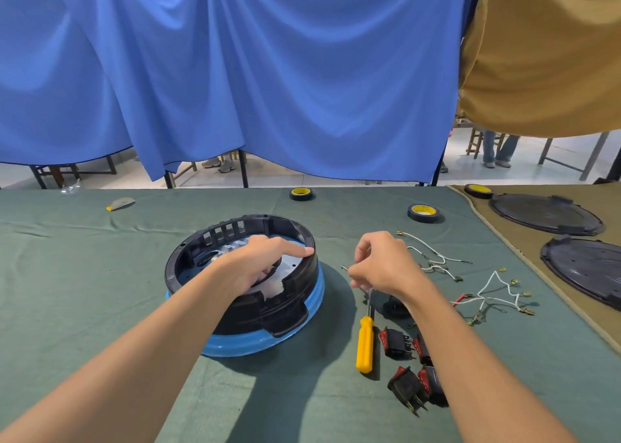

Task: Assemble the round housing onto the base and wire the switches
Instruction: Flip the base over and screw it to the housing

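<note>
Forearms [168, 335], left hand [258, 264] and right hand [381, 264] are bare.

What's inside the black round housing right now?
A silvery plate lines the housing floor, and the left hand reaches inside. The hand hides the centre, so whatever sits there cannot be seen.

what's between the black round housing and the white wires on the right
The right hand, pinching a small metal part, sits there in the head view, over green cloth.

left hand [258, 268] on black housing [295, 296], small screw [345, 268] in right hand [379, 264]
</note>
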Tool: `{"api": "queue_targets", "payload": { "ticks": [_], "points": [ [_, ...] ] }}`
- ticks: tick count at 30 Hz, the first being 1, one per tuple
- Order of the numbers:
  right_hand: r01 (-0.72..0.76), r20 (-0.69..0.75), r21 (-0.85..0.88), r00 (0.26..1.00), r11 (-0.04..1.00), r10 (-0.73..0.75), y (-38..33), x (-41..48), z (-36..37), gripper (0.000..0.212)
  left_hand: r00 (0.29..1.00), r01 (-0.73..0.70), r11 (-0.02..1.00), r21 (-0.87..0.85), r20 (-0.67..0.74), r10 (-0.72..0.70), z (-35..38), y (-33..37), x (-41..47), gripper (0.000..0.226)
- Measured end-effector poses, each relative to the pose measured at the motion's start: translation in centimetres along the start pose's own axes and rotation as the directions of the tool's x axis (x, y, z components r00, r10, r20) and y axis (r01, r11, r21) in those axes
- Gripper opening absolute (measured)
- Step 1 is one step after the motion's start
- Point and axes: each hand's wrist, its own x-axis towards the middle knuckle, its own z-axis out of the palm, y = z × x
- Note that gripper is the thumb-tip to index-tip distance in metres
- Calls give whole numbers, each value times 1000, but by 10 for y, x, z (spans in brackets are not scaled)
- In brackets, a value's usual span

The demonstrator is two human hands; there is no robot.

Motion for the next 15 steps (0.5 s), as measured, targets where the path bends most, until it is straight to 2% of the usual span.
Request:
{"api": "queue_targets", "payload": {
  "ticks": [2, 4, 9, 12, 15],
  "points": [
    [-22, 40, 91, 999, 996, 18, 3, 0, -4, 17, 1000, -4, 1000, -12, 24, 4, -1, 1, -2, 95],
    [-40, 92, 75, 995, 996, 33, 4, 0, -7, 22, 999, 0, 999, -34, 51, 2, -3, 4, -4, 96],
    [31, 180, -213, 984, 977, 8, -2, -2, -6, 25, 986, 55, 989, -134, 165, -32, -10, 13, -12, 64],
    [80, 178, -417, 984, 905, -5, -6, -5, 3, 22, 973, 59, 979, -194, 232, -12, -14, 17, -12, 65],
    [96, 174, -506, 985, 857, -8, -5, -5, 13, 29, 968, 48, 966, -253, 250, 17, -17, 21, -14, 71]
  ]
}}
